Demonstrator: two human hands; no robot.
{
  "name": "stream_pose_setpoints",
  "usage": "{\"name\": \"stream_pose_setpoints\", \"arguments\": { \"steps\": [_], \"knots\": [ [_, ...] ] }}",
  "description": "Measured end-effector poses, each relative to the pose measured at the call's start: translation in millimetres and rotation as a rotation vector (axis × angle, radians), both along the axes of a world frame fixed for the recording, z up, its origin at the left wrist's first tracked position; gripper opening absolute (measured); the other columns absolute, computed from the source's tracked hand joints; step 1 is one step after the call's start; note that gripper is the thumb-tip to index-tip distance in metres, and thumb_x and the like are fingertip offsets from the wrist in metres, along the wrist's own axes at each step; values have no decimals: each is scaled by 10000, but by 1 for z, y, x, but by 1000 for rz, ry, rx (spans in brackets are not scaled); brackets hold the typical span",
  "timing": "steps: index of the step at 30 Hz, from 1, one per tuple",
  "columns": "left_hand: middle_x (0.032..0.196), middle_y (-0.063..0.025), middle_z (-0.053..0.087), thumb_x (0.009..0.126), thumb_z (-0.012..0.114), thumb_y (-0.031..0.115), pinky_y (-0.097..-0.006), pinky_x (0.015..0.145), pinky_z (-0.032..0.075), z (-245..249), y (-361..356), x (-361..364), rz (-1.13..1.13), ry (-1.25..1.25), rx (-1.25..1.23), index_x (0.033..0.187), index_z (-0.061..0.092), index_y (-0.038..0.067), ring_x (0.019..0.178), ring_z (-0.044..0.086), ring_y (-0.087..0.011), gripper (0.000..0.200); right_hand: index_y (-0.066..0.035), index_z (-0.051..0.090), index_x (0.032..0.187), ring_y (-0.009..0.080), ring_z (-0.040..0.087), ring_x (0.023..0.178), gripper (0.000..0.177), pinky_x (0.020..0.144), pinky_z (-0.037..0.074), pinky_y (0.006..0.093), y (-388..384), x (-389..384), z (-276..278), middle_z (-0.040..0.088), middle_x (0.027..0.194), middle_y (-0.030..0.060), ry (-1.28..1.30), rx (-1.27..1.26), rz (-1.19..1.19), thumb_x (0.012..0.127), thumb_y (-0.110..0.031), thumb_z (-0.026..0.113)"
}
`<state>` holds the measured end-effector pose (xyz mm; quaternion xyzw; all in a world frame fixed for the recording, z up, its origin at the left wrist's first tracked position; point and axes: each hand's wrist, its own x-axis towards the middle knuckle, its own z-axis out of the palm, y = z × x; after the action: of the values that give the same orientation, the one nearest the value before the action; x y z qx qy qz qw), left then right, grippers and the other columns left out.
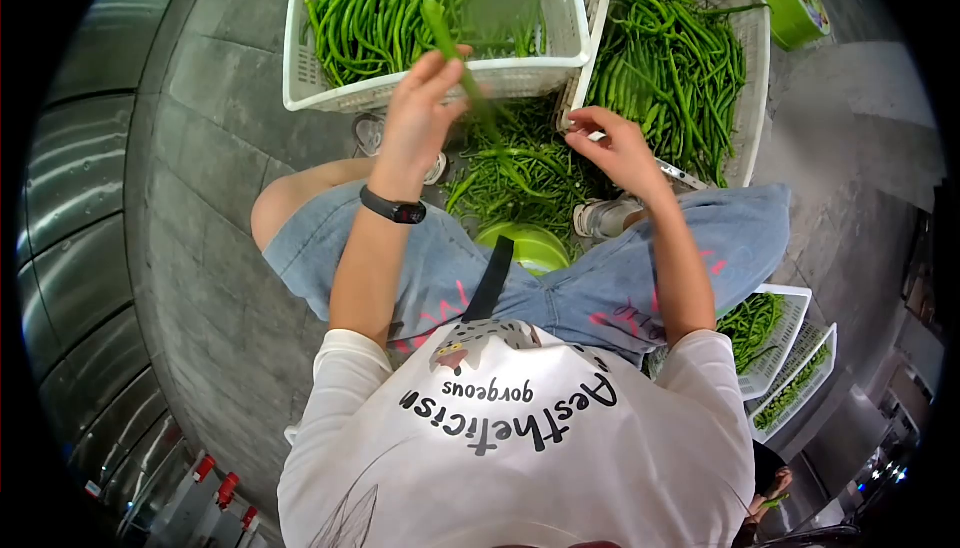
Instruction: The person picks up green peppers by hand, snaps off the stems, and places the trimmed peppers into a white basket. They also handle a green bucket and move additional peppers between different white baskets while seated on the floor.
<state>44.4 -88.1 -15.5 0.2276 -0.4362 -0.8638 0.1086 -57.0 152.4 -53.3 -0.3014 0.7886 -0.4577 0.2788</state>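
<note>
My left hand [425, 108] is raised at the near side of the left white crate [440, 98], its fingers closed on a long green chili pepper [437, 26]. The pepper is blurred and points up over the crate, where many similar peppers [375, 28] lie lined up. My right hand [622, 153] hovers by the near left corner of the right white crate [757, 98], thumb and fingers curled but apart, with nothing visible between them. That crate holds a heap of green peppers [670, 68]. Below and between my hands, a loose pile of thin green peppers [520, 183] lies on the floor.
A lime-green round object [530, 246] is between my legs. A green bucket [793, 10] stands beyond the right crate. Behind me at the right are smaller white crates [790, 343] of green produce and another person's hand [775, 485]. Metal shutters [80, 178] line the left.
</note>
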Motion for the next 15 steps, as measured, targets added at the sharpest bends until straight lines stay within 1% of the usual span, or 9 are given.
{"name": "stream_pose_setpoints", "arguments": {
  "steps": [1,5,7,9,10,11,12,13,15],
  "knots": [
    [1059,-52,552,928,529,118,-388,885,472,1,6,0,-36,-12,4,1128,543,25,974,544,-150,221,-32,592,1115,139,607,871,315,701,497,287,-4,2,0,641,924,49,-124,-48,25,854,-200,641],
    [1063,-47,566,921,554,133,-358,886,476,-3,8,0,-98,-9,3,1160,546,30,1015,557,-150,260,-52,521,1228,143,567,1004,368,837,466,288,-13,14,0,602,1101,77,-444,-181,163,896,-197,591],
    [1057,-49,568,898,581,100,-353,867,490,3,7,1,-64,10,-13,1151,547,31,1004,565,-159,264,-64,514,1242,140,564,984,381,825,463,288,-15,18,5,592,1111,82,-418,-153,179,894,-199,595],
    [1057,-51,568,886,591,79,-349,851,500,9,7,3,-37,30,-63,1143,546,32,1000,569,-166,265,-83,523,1239,166,570,910,380,745,470,301,-17,21,10,559,1034,85,-143,-31,197,883,-185,603],
    [1045,-53,573,870,596,44,-347,832,514,10,7,4,-66,56,-145,1128,542,20,970,579,-180,264,-81,531,1226,187,570,909,365,741,470,306,-18,22,7,549,1018,97,-8,-42,115,882,-182,602],
    [1016,-49,590,841,611,41,-342,810,510,13,9,7,-82,105,-365,1073,578,37,937,586,-190,234,-78,539,1213,207,569,909,352,736,470,311,-19,23,6,539,1003,108,126,-56,34,882,-179,601],
    [988,-44,607,811,626,37,-337,787,505,16,14,10,-93,151,-585,1018,614,53,904,592,-200,208,-33,552,1140,240,568,907,291,763,463,324,-22,25,19,537,1001,125,112,13,-120,889,-176,588],
    [960,-40,624,781,642,34,-332,764,501,20,18,13,-99,193,-807,963,650,70,870,599,-210,185,9,544,1074,248,572,890,252,780,456,316,-24,25,21,538,983,131,452,-8,-186,897,-166,576],
    [902,-36,608,696,650,28,-331,730,500,34,26,13,-39,440,-1382,868,671,93,834,590,-237,185,5,541,1050,217,575,894,231,766,456,292,-26,29,36,561,1017,111,244,-90,-229,923,-187,542]
  ]
}}
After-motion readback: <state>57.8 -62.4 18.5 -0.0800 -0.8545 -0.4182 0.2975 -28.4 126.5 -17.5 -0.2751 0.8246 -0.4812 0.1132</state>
